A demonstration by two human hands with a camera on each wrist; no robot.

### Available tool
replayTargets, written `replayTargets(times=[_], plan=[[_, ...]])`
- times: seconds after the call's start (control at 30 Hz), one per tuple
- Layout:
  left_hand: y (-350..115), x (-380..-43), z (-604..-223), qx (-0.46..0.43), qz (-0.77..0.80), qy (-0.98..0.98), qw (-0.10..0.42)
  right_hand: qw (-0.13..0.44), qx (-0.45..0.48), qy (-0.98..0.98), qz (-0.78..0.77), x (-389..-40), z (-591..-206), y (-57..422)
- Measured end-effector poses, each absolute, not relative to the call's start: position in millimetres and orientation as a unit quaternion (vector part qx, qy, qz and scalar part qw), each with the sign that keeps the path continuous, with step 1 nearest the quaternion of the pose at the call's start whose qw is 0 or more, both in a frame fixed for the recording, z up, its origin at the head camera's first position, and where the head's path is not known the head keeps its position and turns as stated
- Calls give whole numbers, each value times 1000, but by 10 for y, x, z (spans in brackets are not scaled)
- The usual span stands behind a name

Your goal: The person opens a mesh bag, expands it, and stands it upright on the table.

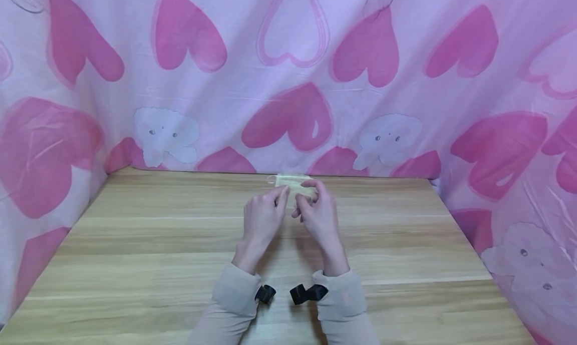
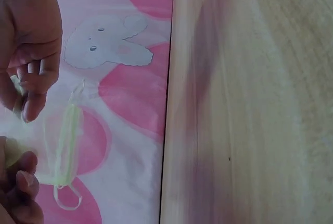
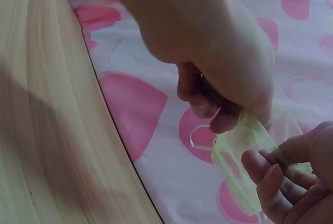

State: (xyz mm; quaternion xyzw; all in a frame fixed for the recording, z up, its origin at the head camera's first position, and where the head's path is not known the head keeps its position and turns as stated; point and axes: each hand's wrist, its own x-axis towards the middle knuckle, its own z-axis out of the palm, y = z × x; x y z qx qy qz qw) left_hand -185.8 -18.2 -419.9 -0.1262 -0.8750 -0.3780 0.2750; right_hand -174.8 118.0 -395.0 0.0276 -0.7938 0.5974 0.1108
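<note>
A small sheer yellow-green drawstring pouch (image 1: 293, 180) is held up between both hands near the table's back edge. My left hand (image 1: 266, 212) pinches one side of it between thumb and curled fingers. On the other side, the thumb and fingertips of my right hand (image 1: 320, 210) grip the thin fabric. In the right wrist view the gathered band of the pouch (image 3: 234, 174) points away from the hands, with a thin cord loop (image 3: 200, 138) sticking out at one end. Another cord loop (image 2: 67, 198) hangs from it in the left wrist view. Fingers hide part of the fabric.
Under the hands lies a wood-grain table (image 1: 158, 255). A pink curtain with hearts and pale animal figures (image 1: 288, 94) hangs behind it and along both sides. Black wrist devices (image 1: 308, 294) sit at the cuffs of the beige sleeves (image 1: 340, 295).
</note>
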Motion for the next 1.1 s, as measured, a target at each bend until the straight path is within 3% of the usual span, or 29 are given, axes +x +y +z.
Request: replayTargets(times=[0.27,0.43,0.83,1.1], plan=[[-326,-1867,-4182,-187,-331,-895,235,89,45,-822,561,-1734,-4001,1271],[-347,-1896,-4195,-265,-343,-864,256,77,70,-818,566,-1737,-4008,1275],[-255,-1885,-4178,-245,-385,-819,347,98,24,-836,540,-1754,-3956,1237],[-279,-1889,-4193,-258,-372,-847,278,90,41,-866,490,-1754,-3952,1256]])
